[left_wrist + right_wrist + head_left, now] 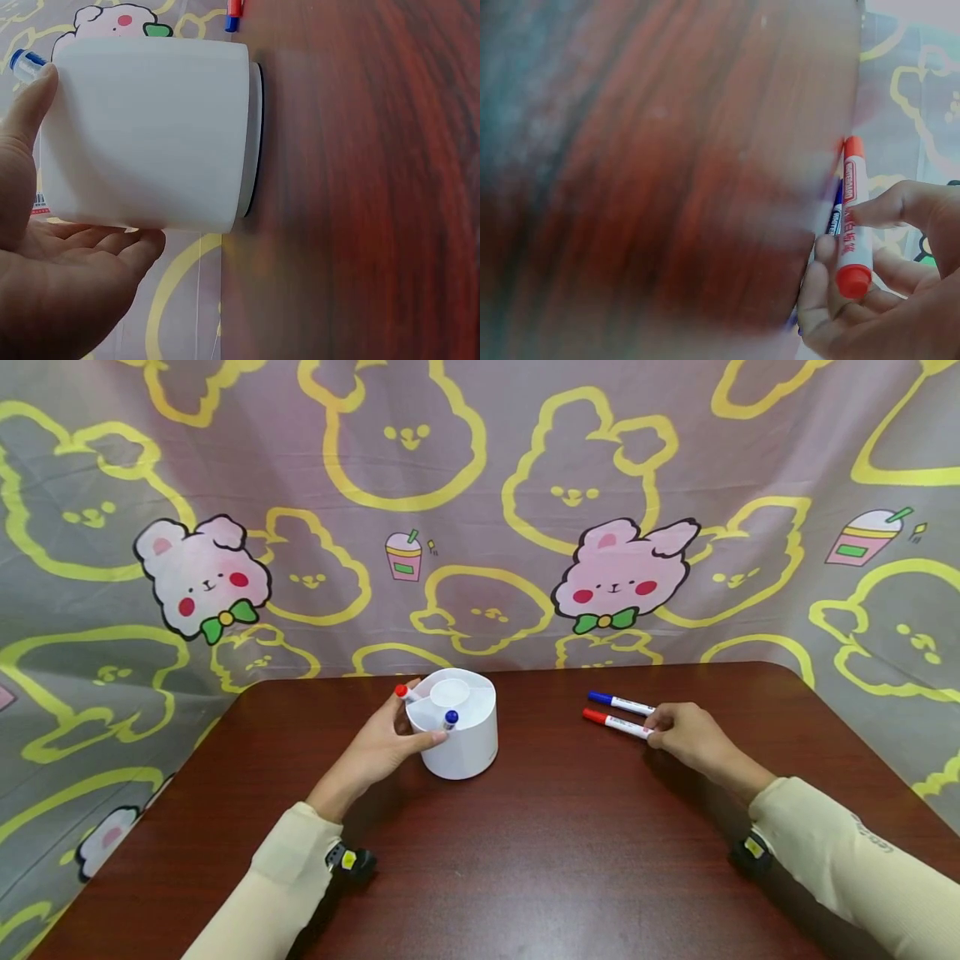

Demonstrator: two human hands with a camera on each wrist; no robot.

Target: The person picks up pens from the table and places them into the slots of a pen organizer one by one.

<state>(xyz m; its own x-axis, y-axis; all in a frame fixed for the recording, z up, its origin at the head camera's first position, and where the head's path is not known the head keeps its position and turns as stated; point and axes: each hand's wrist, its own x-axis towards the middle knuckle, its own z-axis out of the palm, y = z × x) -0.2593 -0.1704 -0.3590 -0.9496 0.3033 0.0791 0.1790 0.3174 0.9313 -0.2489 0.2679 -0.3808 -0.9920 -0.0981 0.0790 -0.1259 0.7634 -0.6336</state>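
Note:
My left hand [371, 750] grips a white round pen holder [468, 750] at its left side, thumb at the front rim and the other fingers around the back. Out of the holder's compartments stick a red-ended marker [405, 692] at the left and a blue-ended marker [450, 719] at the front. To the right, my right hand [693, 742] pinches a red marker [855, 217] between thumb and fingers. Just behind it lies a blue marker [630, 705], roughly parallel, its near end hidden by the hand.
The dark brown wooden table [525, 860] has its back edge just behind the holder. A curtain [480, 527] with yellow outlines and rabbit faces hangs behind it. Both wrists wear a small black device [360, 865] on a strap.

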